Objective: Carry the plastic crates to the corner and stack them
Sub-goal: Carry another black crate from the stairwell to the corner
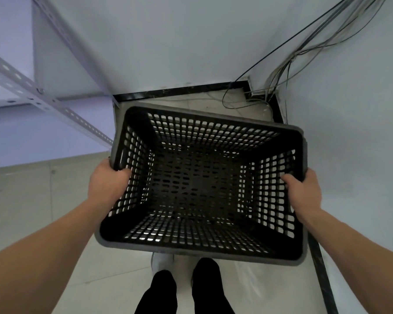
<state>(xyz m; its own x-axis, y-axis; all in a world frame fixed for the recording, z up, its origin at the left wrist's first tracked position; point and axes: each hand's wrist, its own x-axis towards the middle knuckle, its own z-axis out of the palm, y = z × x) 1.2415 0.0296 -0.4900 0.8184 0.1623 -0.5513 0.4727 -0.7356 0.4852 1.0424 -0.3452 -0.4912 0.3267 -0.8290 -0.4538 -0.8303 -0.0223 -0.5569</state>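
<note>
I look down into a black perforated plastic crate [216,132], empty, held in the air over the floor by the room corner. My left hand [107,182] grips its left rim, thumb inside the wall. My right hand [304,191] grips the right rim the same way. The crate tilts slightly, with its right side further from me. No other crate shows in this view.
White walls meet at the corner [250,87], edged by a black skirting strip [182,90]. Loose cables [281,71] hang down the wall and trail onto the floor there. A perforated metal shelf frame [43,96] stands at left. My legs [184,291] show below the crate.
</note>
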